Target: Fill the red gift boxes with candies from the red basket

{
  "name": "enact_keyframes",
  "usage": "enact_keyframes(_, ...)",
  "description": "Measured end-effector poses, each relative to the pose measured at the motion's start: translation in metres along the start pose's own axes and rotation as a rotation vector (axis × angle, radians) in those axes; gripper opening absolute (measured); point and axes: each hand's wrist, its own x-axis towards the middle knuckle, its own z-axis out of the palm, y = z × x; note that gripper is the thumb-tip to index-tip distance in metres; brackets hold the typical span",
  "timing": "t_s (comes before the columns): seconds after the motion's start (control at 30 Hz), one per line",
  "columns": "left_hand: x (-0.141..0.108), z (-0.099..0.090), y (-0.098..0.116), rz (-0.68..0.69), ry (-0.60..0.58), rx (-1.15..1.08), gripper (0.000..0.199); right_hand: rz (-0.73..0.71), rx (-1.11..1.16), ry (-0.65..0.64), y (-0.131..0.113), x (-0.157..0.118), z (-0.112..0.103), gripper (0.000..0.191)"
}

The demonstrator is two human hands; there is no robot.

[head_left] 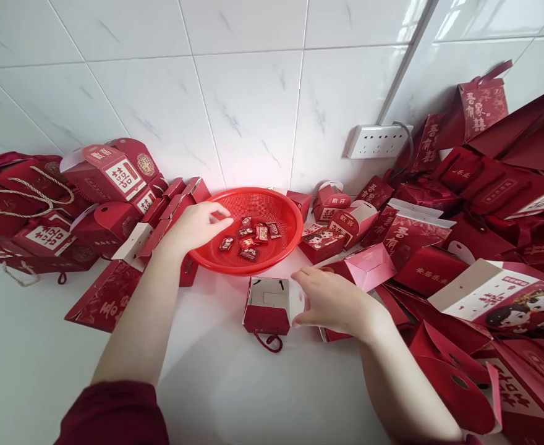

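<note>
A small red gift box with a pale inside lies opened upward on the white table, a dark red cord loop at its front. My right hand is at the box's right side, thumb and fingers around its pale side flap. My left hand reaches over the left rim of a red plastic basket, its fingers curved but apart, nothing visible in them. Several small wrapped candies in red and dark wrappers lie on the basket's bottom, to the right of the left fingertips.
Red gift boxes and bags with rope handles are stacked at the left. A larger heap of red boxes covers the right side. Behind stands a tiled wall with a white power strip and its cable.
</note>
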Motion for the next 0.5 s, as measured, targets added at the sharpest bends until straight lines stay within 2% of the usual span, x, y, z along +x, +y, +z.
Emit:
enact_keyframes(0.13, 0.060, 0.020, -0.003, -0.003, -0.316, 0.144, 0.042, 0.000, 0.006, -0.002, 0.000, -0.002, 0.001, 0.044)
enact_keyframes(0.2, 0.083, 0.035, -0.006, -0.025, -0.481, 0.199, 0.040, -0.003, -0.005, -0.001, 0.000, -0.004, 0.001, 0.041)
enact_keyframes(0.27, 0.101, 0.051, -0.010, -0.056, -0.596, 0.261, 0.040, 0.004, -0.016, -0.002, 0.001, -0.006, -0.001, 0.041)
enact_keyframes(0.33, 0.114, 0.063, -0.016, -0.070, -0.629, 0.321, 0.038, 0.018, -0.021, -0.013, 0.001, -0.007, -0.004, 0.043)
enact_keyframes(0.5, 0.141, 0.077, -0.028, -0.005, -0.554, 0.400, 0.041, 0.053, -0.020, -0.018, 0.000, -0.010, -0.010, 0.047)
